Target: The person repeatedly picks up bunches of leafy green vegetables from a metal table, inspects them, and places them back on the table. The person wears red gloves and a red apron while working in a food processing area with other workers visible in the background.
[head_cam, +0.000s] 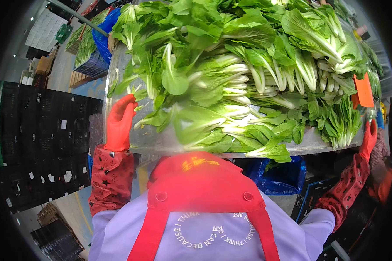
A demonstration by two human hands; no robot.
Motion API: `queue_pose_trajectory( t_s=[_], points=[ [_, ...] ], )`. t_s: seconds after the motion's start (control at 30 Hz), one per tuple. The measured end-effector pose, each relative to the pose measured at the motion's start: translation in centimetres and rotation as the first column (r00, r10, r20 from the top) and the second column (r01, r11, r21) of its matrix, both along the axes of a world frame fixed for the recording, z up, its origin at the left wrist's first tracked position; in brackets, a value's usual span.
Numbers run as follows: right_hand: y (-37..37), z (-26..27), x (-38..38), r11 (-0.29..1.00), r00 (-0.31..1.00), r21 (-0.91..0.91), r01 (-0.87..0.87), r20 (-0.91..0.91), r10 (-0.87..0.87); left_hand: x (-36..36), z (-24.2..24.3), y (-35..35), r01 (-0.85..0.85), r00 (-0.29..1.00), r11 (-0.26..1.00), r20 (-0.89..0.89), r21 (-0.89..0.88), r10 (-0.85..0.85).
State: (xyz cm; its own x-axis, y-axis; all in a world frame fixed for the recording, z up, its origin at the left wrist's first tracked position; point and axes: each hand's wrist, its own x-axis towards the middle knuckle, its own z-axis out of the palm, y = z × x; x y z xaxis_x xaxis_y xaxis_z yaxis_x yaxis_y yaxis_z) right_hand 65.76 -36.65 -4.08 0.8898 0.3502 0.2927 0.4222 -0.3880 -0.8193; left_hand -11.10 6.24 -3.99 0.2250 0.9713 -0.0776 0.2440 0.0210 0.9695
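My left hand [120,122], in a red rubber glove, is raised at the left edge of a metal table [156,140], its fingers close to loose leaves. My right hand [368,138], gloved alike, reaches to the table's right edge, beside a small upright bunch of leafy greens [342,125]. What its fingers touch is too small to tell. A large heap of leafy greens with white stalks [212,81] covers much of the table, many stalks lying side by side. An orange card [363,89] stands at the right.
A blue-lined bin [277,177] is below the near table edge. Stacked black crates [49,130] stand at the left. Beyond them a blue crate of greens [91,63] rests on a pallet. Another person's striped sleeve [380,146] is close beyond my right hand.
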Motion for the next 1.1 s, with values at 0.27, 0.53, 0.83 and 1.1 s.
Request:
queue_pose_trajectory(
  t_s=[0.27, 0.53, 0.83, 1.1],
  points=[
    [21.8, 7.8, -32.7, 0.839, 0.831, -0.010, -0.544, 0.129, 0.541, -2.8, -3.1, 1.9, 0.054, 0.995, 0.982, 0.096, -0.183, -0.037],
    [36.1, -0.4, -44.2, 0.523, 0.409, -0.588, -0.617, 0.328, 0.852, -5.2, -3.5, 0.8, 0.246, 0.962, 0.900, 0.208, -0.360, -0.180],
    [35.8, -2.7, -44.1, 0.592, 0.390, -0.593, -0.545, 0.446, 0.806, 3.5, -3.8, -3.6, 0.667, 0.714, 0.232, 0.519, -0.708, -0.470],
    [27.8, -6.8, -43.2, 0.865, 0.860, -0.020, -0.502, -0.120, 0.496, 8.5, -8.1, -8.6, 0.815, 0.528, 0.522, -0.049, -0.250, -0.848]
  ],
)
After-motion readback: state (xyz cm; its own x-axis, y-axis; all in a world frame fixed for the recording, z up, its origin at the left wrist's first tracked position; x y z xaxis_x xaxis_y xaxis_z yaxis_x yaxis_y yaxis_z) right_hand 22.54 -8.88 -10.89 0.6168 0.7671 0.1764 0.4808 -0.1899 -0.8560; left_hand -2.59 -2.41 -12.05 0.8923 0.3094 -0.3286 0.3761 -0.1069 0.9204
